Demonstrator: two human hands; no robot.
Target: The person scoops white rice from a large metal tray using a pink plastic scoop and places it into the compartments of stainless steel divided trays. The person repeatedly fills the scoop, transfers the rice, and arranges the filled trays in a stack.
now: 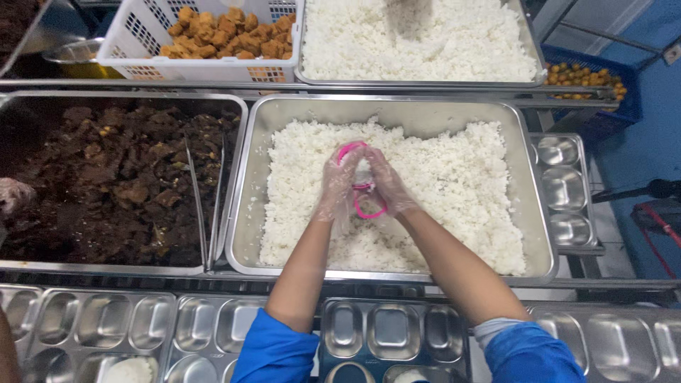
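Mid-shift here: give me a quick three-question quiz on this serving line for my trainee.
1. True or false: both hands wear clear gloves.
2. What do the hands hold over the rice pan? A) tongs B) pink scoop C) ladle
3. What lies in the pan left of the rice?

Key
1. True: left hand, right hand.
2. B: the pink scoop, over the rice pan.
3. Dark stew, with tongs at its right edge.

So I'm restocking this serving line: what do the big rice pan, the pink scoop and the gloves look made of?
Large rectangular rice pan: likely stainless steel, brushed grey with dull reflections. Pink scoop: probably glossy moulded plastic. Gloves on left hand and right hand: thin clear plastic film, wrinkled, see-through.
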